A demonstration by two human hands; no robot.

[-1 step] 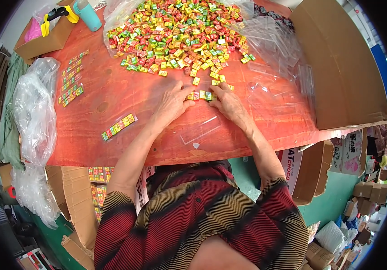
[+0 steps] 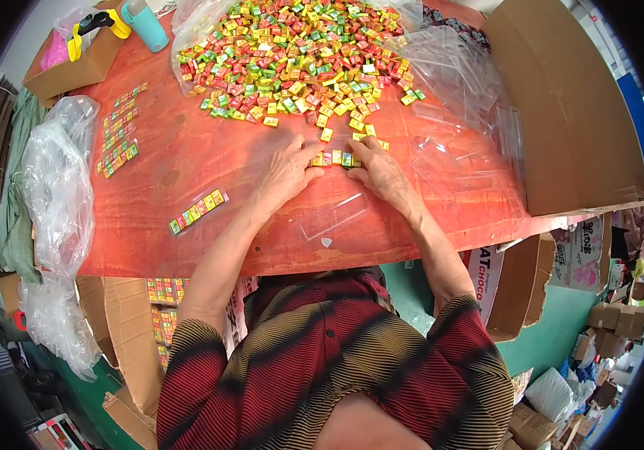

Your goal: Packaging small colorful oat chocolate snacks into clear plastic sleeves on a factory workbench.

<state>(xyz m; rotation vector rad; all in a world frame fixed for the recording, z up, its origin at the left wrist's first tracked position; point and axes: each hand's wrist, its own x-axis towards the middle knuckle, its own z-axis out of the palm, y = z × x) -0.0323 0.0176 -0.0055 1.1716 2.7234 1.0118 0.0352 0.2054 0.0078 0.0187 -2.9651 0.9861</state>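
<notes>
A short row of small coloured boxes [image 2: 336, 158] lies on the red table, pressed between my two hands. My left hand [image 2: 289, 171] grips its left end with thumb and fingers, and my right hand [image 2: 382, 175] grips the right end. The fingertips hide the row's outer boxes. Just beyond it sit a few loose yellow boxes [image 2: 326, 135]. Nearer to me lies a clear plastic tray [image 2: 335, 217]. Off to the left is a clear tray filled with a row of boxes [image 2: 198, 212].
A large heap of small boxes [image 2: 299, 60] covers the table's far middle. More filled rows [image 2: 119, 159] lie far left. Clear plastic trays [image 2: 449, 154] and a tall carton [image 2: 569, 112] stand right. A blue bottle [image 2: 145, 26] is at the far left, with plastic bags [image 2: 59, 180] below.
</notes>
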